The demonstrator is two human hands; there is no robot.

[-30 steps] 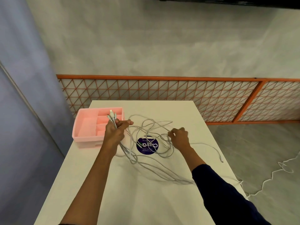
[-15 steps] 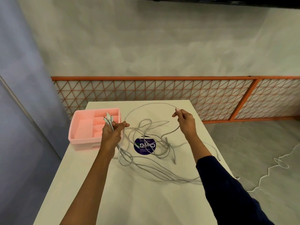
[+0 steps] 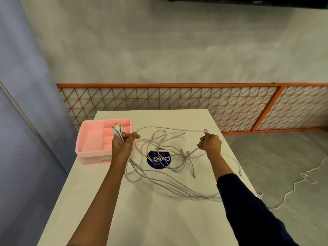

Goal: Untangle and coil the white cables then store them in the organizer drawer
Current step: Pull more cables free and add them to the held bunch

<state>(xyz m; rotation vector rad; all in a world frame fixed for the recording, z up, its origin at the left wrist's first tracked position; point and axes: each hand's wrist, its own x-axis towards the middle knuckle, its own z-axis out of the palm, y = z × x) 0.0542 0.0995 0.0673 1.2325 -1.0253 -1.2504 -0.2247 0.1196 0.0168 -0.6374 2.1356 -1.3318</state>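
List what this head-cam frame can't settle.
- Head view: cables cross in a tangle, too thin and overlapped to count.
- Head view: left hand covers some compartments of the organizer.
- Head view: sticker lettering is too small to read and is crossed by cables.
- Head view: right sleeve hides where cables run off the table.

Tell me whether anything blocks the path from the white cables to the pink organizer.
Nothing visible does. The pink organizer sits open-topped beside the left hand, which grips the connector ends. The white cables lie tangled on the table, one strand held by the right hand.
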